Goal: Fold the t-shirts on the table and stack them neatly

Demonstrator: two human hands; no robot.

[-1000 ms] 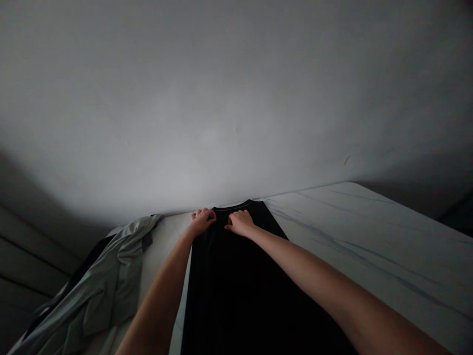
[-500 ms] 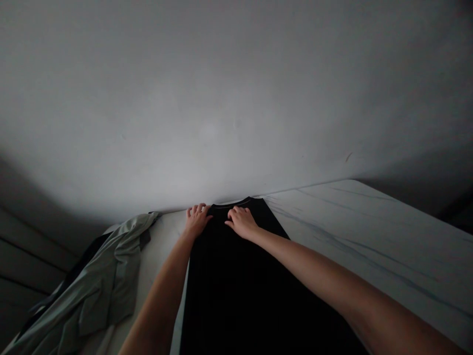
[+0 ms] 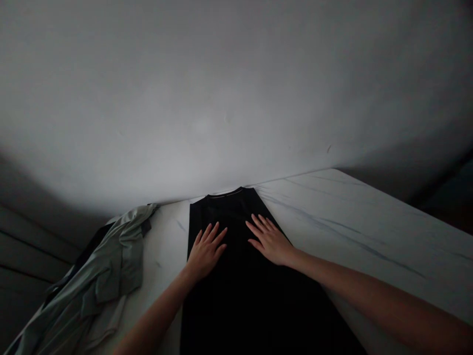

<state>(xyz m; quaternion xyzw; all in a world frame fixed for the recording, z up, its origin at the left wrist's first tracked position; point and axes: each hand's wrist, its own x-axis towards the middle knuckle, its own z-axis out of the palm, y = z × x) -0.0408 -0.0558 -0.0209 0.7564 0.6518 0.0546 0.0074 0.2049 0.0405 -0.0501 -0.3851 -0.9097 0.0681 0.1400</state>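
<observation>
A black shirt (image 3: 244, 305) lies spread out lengthwise, its neckline at the far end near the wall. My left hand (image 3: 207, 249) rests flat on its left part with the fingers spread. On the right part, my right hand (image 3: 269, 240) lies palm down, its fingers also stretched out. Neither hand grips the fabric. The shirt's near end runs out of the bottom of the view, and no sleeves can be made out.
The shirt lies on a white marble-patterned table (image 3: 354, 236) that meets a pale wall (image 3: 221, 98) at its far edge. A heap of grey-green clothes (image 3: 107, 276) with darker cloth beneath covers the table's left side.
Both hands have drawn back from the neckline toward me and flattened, fingers now extended. The shirt's neckline and upper left corner are now uncovered. The view has shifted slightly.
</observation>
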